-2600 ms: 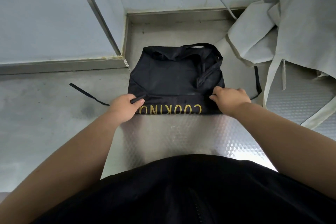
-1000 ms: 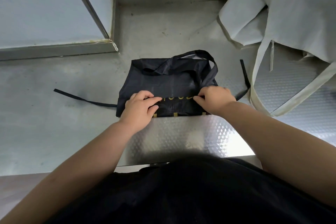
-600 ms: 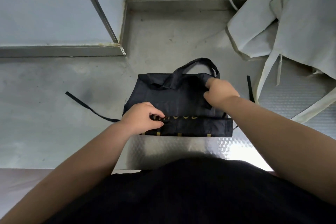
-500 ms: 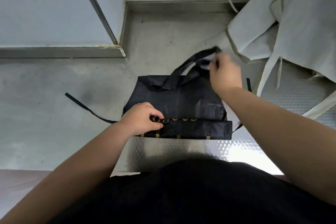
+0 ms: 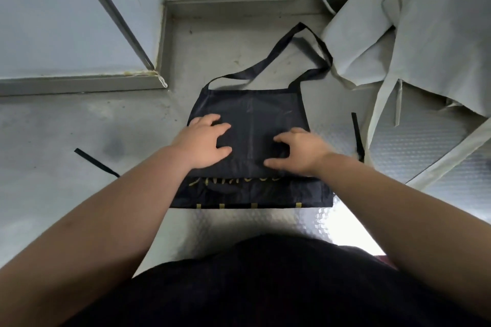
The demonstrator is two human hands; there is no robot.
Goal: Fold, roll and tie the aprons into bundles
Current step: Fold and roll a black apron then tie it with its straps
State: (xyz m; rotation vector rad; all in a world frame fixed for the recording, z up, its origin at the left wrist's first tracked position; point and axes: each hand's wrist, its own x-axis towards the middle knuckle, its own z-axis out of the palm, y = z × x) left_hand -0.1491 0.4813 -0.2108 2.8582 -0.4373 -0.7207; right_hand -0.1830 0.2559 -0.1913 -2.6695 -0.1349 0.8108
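Black apron [image 5: 265,109] folded, flat under both palms; one turn formed wrist-side. Left hand [image 5: 204,145], right hand [image 5: 300,151] spread, pressing cloth. I judge rolling barely begun; tying, pale aprons [image 5: 438,34] right of right hand pending.

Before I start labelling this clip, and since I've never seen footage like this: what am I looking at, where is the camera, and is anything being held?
There is no machine here: a person works with bare hands. The one picture comes from a camera worn on the head, looking forward and down, so both arms reach in from the bottom edge. On the steel worktop lies a black apron. Its near edge is folded over, with gold lettering showing. Its neck loop stretches away from the person, and a thin tie trails out at each side. The left hand and right hand press on the cloth with spread fingers; neither grips anything. Pale cloth with straps, likely more aprons, is heaped at the far right.
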